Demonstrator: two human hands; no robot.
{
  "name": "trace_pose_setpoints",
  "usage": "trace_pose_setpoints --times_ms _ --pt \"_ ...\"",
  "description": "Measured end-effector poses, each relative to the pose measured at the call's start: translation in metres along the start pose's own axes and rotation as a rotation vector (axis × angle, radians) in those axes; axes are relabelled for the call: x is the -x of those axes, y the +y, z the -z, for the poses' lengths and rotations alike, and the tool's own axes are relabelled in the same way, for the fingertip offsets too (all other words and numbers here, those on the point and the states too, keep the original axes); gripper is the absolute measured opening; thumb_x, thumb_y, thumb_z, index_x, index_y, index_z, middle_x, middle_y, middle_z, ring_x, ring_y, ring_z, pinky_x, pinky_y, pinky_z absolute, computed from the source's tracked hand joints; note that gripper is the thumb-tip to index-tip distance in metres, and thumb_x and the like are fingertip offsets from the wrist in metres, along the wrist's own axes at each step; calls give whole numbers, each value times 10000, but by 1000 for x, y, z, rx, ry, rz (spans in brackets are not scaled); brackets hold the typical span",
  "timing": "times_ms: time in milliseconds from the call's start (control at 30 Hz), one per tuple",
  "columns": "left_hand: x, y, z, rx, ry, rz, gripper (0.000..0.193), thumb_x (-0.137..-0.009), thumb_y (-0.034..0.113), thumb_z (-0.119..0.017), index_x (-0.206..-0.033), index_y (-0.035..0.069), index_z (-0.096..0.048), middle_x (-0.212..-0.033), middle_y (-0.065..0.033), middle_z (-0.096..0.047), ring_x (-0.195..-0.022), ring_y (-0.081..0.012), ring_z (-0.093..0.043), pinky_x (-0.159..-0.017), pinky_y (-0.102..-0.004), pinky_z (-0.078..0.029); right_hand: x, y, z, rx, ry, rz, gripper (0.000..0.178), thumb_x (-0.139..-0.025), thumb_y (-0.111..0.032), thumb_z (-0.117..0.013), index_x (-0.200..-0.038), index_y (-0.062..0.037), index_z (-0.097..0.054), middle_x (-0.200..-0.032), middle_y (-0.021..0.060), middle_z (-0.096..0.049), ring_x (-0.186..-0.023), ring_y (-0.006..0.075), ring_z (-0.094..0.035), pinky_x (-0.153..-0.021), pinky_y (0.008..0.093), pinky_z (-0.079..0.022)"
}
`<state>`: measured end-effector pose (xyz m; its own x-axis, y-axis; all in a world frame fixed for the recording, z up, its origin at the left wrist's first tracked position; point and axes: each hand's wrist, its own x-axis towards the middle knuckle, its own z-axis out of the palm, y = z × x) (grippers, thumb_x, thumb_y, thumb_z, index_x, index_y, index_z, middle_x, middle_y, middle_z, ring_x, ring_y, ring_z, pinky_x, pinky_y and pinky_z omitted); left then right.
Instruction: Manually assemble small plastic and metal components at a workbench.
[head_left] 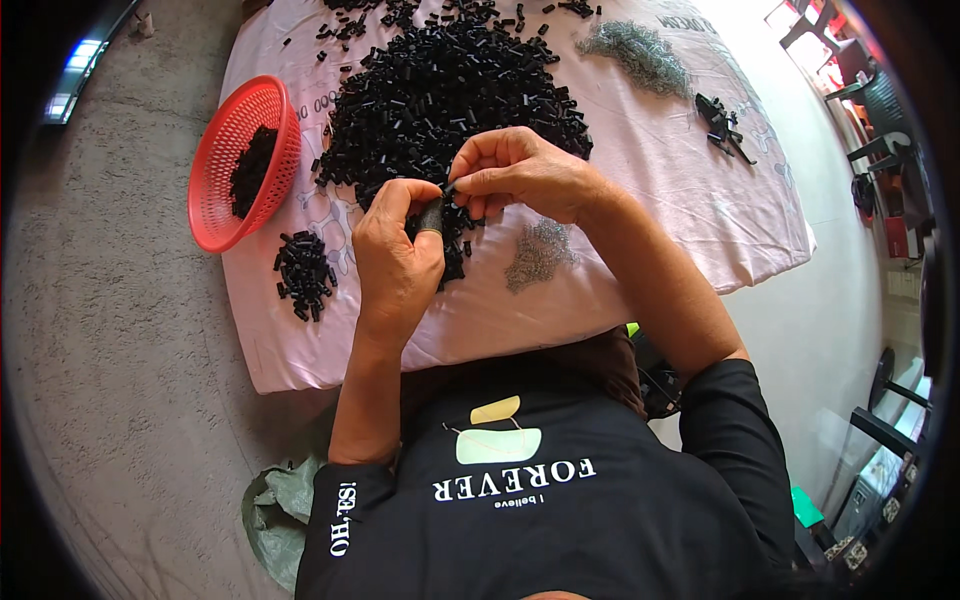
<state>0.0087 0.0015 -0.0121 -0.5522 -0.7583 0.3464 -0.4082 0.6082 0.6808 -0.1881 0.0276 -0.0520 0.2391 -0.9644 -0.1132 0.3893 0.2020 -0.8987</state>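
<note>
My left hand point(395, 245) and my right hand point(520, 175) meet at the fingertips over the near edge of a big heap of small black tube-like pieces point(450, 90). Pinched between them is a small dark piece point(448, 188), mostly covered by the fingers. A dark sleeve point(431, 215) wraps one digit of my left hand. Just below my right hand lies a small pile of fine silvery metal parts point(540, 255), too small to make out singly. To the left of my left hand sits a smaller pile of black pieces point(305, 275).
A red perforated plastic basket point(215, 185) holding black pieces stands tilted at the table's left edge. Farther back on the pale cloth point(690, 215) lie another silvery heap point(635, 58) and a few longer black parts point(725, 128). Chairs point(865, 80) stand at the far right.
</note>
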Motion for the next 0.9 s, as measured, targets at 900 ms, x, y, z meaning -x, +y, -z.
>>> trace_pose_setpoints --times_ms 900 --pt "-5 -3 -28 -17 32 -75 301 -702 -115 -575 -962 16 -654 -862 -111 -600 -799 -276 -609 -712 -376 -505 -7 13 1 -246 153 0 115 -979 -168 -574 -1003 -57 -558 -937 68 -643 -849 146 -662 -733 272 -568"
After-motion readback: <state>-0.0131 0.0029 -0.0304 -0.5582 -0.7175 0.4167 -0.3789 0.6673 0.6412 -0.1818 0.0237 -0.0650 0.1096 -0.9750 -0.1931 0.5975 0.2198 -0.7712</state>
